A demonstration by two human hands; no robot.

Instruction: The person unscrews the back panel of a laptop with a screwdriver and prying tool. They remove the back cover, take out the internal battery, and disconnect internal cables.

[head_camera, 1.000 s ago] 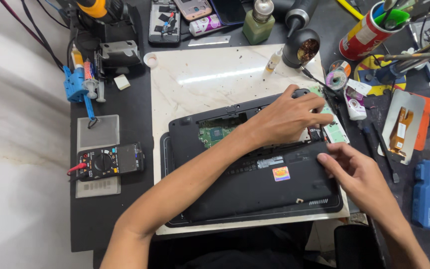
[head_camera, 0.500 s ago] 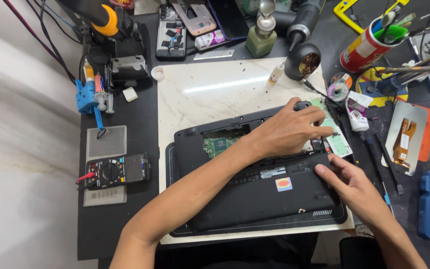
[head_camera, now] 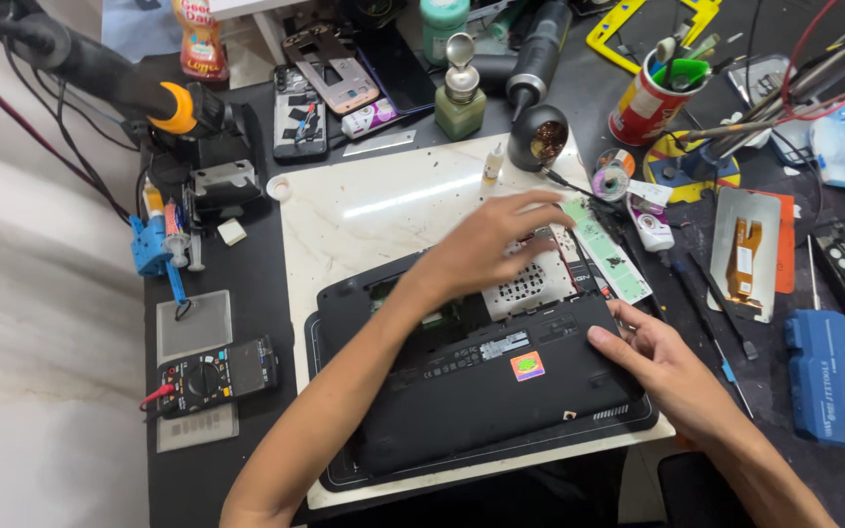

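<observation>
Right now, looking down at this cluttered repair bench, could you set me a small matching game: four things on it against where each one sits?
Things:
1. multimeter
2. red cup of tools
3. blue case
4. green bottle

Places:
A. far edge of the white slab, near the middle
B. right of the right hand
C. left of the laptop
D. far right part of the bench, behind the green circuit strip

Pairs: 1-C, 2-D, 3-B, 4-A

The right hand rests on the black laptop; the left hand hovers over its open far corner.
</observation>
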